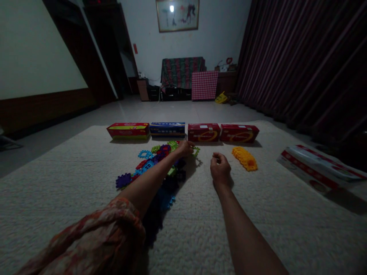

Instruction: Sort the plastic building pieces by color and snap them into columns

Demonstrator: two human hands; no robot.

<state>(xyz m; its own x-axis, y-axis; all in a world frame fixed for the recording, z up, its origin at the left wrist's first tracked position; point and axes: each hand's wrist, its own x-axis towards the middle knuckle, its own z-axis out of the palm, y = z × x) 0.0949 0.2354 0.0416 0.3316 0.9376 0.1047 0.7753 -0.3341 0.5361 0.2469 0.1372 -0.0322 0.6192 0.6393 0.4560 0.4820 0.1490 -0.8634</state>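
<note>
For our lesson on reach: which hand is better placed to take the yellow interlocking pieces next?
Probably the right hand: it is nearer the yellow interlocking pieces, while the left hand is at a green piece.

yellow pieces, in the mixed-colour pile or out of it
Out: the yellow pieces lie right of the right hand, apart from the pile.

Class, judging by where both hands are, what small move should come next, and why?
Probably bring the left hand toward the right hand: the left seems to hold a light green piece beside the colourful pile, while the right appears empty, loosely curled, near the yellow pieces.
</note>
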